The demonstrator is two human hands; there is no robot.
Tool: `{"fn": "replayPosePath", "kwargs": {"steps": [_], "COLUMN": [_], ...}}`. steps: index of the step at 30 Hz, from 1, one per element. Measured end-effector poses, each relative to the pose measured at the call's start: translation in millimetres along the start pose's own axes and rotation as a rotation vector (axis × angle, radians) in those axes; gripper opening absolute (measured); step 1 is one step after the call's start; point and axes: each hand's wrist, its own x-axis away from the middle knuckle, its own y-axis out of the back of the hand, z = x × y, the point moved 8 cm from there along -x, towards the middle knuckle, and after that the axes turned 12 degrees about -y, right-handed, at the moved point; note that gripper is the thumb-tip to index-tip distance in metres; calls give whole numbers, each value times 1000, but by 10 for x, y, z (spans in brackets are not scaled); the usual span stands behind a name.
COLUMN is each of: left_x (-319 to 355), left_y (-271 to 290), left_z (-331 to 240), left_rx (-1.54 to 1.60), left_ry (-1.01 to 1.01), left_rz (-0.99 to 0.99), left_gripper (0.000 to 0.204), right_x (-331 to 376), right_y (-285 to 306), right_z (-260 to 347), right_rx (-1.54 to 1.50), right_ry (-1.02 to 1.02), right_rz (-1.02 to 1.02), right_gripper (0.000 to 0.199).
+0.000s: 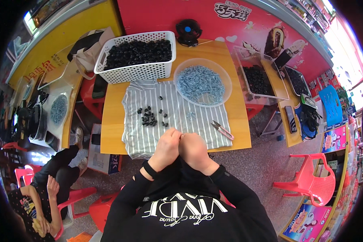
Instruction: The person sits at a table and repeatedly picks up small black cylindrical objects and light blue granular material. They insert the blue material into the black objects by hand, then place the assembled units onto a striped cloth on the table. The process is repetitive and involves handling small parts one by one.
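My left hand [167,147] and my right hand [193,150] meet over the near edge of the table, fingers closed and pressed together. Whatever is between the fingertips is hidden or too small to name; the right hand is slightly blurred. Beyond them a grey-and-white striped cloth [139,137] covers part of the wooden table. Several small black parts [150,117] lie loose on its left half. To the right rests a pair of pink-handled thread snips [222,130]. A round translucent tray [227,82] holds many small clear-blue pieces [199,84], with a few more pieces [190,115] on the cloth.
A white perforated basket [140,74] full of black parts stands at the back left, near a small black fan [188,31]. On the right are a clear bin [246,94] and a pink chair [310,179]. Another person [40,201] sits at the lower left.
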Motion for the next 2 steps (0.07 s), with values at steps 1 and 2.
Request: {"fn": "replayPosePath", "kwargs": {"steps": [1, 2], "left_x": [14, 43], "left_y": [37, 101], "left_z": [89, 107], "left_rx": [57, 41], "left_ry": [35, 40], "left_rz": [-2, -6], "left_gripper": [11, 11], "right_x": [-17, 9], "right_y": [-48, -95], "right_z": [-42, -186], "right_rx": [-58, -221], "right_ry": [-30, -144], "right_rz": [6, 52], "right_gripper": [47, 48]}}
